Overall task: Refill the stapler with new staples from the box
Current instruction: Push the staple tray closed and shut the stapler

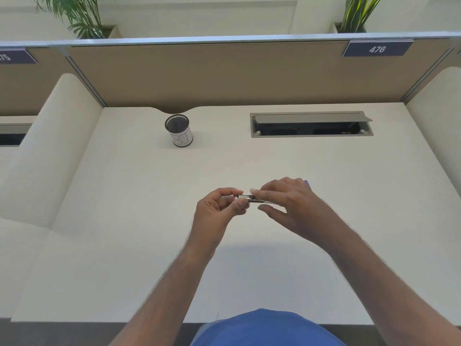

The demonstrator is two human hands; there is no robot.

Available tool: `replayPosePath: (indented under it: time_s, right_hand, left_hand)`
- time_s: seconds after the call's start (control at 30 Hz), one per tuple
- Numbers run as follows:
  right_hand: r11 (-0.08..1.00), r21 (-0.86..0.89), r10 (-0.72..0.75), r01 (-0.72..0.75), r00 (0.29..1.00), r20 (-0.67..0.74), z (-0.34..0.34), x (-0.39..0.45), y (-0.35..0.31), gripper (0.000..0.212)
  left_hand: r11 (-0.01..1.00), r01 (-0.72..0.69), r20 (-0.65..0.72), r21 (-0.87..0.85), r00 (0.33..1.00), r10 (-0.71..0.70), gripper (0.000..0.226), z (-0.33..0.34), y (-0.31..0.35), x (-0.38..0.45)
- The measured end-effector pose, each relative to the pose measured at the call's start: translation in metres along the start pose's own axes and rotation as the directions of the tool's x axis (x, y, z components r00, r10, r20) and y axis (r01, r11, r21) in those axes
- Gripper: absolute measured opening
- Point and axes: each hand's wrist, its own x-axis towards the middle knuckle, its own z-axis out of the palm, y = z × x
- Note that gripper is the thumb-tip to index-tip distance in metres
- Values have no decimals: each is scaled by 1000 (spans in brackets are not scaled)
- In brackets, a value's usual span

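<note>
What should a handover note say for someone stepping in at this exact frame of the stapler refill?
Left hand: pinching the near end of the stapler, held above the desk.
Right hand: fingers on the stapler's metal top; open or closed is hard to tell.
Box: only a blue corner peeks out behind the right hand, probably it.
Done: stapler picked up, metal channel showing.
Left: whether staples are in cannot be seen; check, load, close.

Both forearms are bare to the near frame edge; no sleeves visible. A blue garment (268,329) covers the torso.
</note>
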Motion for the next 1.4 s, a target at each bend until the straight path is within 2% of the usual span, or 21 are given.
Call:
replayPosePath:
  time_s: [0.13, 0.3, 0.4, 0.5, 0.7, 0.93, 1.07, 1.23, 1.33, 1.4]
  right_hand:
    - [981, -23, 193, -192, 977, 93, 14, -9, 20, 51]
    - [918, 63, 377, -391, 913, 158, 10, -21, 43, 27]
    - [881, 114, 436, -458, 883, 176, 3, -25, 48, 35]
    - [844, 228, 455, -485, 874, 171, -4, -24, 46, 34]
    - [659, 566, 467, -495, 860, 208, -7, -11, 35, 25]
    - [598, 642, 509, -479, 846, 158, 12, -5, 18, 12]
    - [649, 578, 505, -494, 849, 158, 23, -6, 2, 14]
    - [862, 341, 333, -374, 927, 175, 29, -13, -10, 45]
    - [927, 239, 277, -290, 957, 86, 32, -13, -8, 41]
    - [945, 206, 249, -253, 967, 45, 35, -13, -6, 37]
  left_hand:
    - [1000, 4, -33, -15, 999, -4, 9, -4, -4, 0]
    - [998, 17, -67, 53, 998, -13, 7, -14, -7, 0]
    - [997, 39, -81, 69, 996, -33, 6, -17, -11, 0]
    - [996, 55, -85, 65, 995, -49, 6, -17, -13, 1]
    - [994, 71, -64, 84, 996, -65, 8, -15, -12, 4]
    - [991, 111, 1, 68, 994, -112, 4, -10, -17, 0]
    - [990, 115, 28, 78, 993, -118, 2, -5, -19, -1]
    - [990, 133, 80, 45, 987, -136, 15, -5, -17, -2]
    - [990, 137, 121, 42, 982, -142, 23, -8, -16, 0]
    - [989, 104, 138, 107, 983, -118, 22, -11, -16, 1]
